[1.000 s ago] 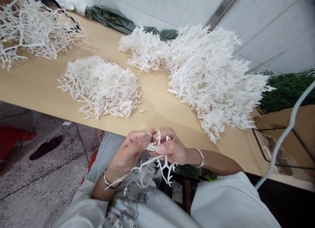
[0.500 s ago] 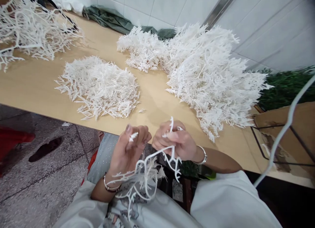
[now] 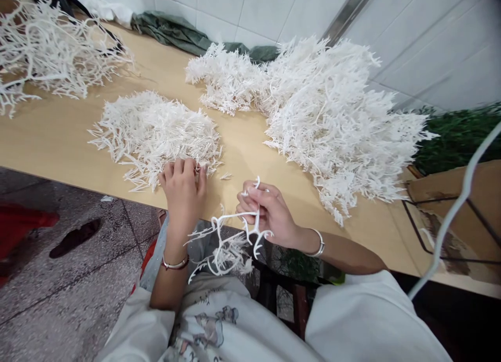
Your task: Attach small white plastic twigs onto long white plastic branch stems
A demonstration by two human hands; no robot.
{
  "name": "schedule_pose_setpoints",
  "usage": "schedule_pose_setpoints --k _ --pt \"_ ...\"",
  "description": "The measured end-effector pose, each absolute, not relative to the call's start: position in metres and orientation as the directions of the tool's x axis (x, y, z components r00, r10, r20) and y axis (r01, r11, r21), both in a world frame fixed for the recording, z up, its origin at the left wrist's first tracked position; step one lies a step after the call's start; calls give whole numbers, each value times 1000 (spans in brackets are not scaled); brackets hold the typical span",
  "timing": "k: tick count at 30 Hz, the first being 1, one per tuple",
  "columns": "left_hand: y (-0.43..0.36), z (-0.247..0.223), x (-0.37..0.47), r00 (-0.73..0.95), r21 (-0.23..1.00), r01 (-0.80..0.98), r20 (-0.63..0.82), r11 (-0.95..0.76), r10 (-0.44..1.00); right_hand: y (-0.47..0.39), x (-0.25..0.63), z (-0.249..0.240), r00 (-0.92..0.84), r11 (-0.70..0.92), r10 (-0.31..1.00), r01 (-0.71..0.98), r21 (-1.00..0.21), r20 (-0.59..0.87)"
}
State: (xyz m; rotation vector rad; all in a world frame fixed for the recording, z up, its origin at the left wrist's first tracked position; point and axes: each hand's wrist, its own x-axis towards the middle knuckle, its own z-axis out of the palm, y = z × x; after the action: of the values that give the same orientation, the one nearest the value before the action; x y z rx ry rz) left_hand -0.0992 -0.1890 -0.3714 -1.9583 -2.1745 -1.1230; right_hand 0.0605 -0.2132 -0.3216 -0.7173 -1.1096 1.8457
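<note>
My right hand [image 3: 268,210] is closed, pinching a white branched plastic stem [image 3: 223,242] between thumb and fingers. The stem's bare forks and a feathery tuft hang down to the left, over my lap. One forked tip sticks up above the thumb. My left hand [image 3: 182,187] rests palm down at the near right edge of a low heap of small white sprigs [image 3: 156,127]. Its fingers reach into the heap with the thumb apart from them. The fingertips are partly hidden, and nothing held shows.
A larger heap of white plastic foliage [image 3: 324,117] lies at right on the tan table [image 3: 242,143]. Loose branched stems [image 3: 58,49] pile up at far left. Dark green cloth [image 3: 168,28] lies along the tiled wall. A cardboard box [image 3: 465,205] and a pale cable [image 3: 462,195] are at right.
My left hand has left the stem and moved up and left to the small heap. My right hand keeps the stem, whose hanging forks have swung slightly up.
</note>
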Motion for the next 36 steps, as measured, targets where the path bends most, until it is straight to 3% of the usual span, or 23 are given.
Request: schedule_pose_setpoints --k 4,15,21,26,29,32,34,36 --pt "-191 -373 -96 -238 455 890 425 21 873 -210 61 -320 -451 -283 887 -354 -891 -102" --pt "-195 -369 -98 -369 621 784 446 16 816 -204 66 -314 -460 -368 866 -321 -873 -196" --pt "-196 -372 -102 -373 632 775 455 3 809 -203 67 -303 -483 -405 851 -353 -844 -206" --pt "-197 -370 -100 -420 686 725 502 -53 756 -206 67 -297 -551 -449 812 -376 -811 -194" --pt "-205 -362 -100 -414 690 702 598 -178 686 -210 67 -296 -602 -460 782 -385 -800 -160" --pt "-220 -352 -105 -246 684 603 648 -410 721 -216 69 -293 -609 -426 782 -374 -824 -128" --pt "-229 -347 -110 48 732 411 577 -543 815 -221 71 -287 -564 -357 819 -358 -863 -105" --pt "-236 -347 -112 383 849 150 422 -506 821 -228 75 -280 -485 -243 873 -338 -909 -53"
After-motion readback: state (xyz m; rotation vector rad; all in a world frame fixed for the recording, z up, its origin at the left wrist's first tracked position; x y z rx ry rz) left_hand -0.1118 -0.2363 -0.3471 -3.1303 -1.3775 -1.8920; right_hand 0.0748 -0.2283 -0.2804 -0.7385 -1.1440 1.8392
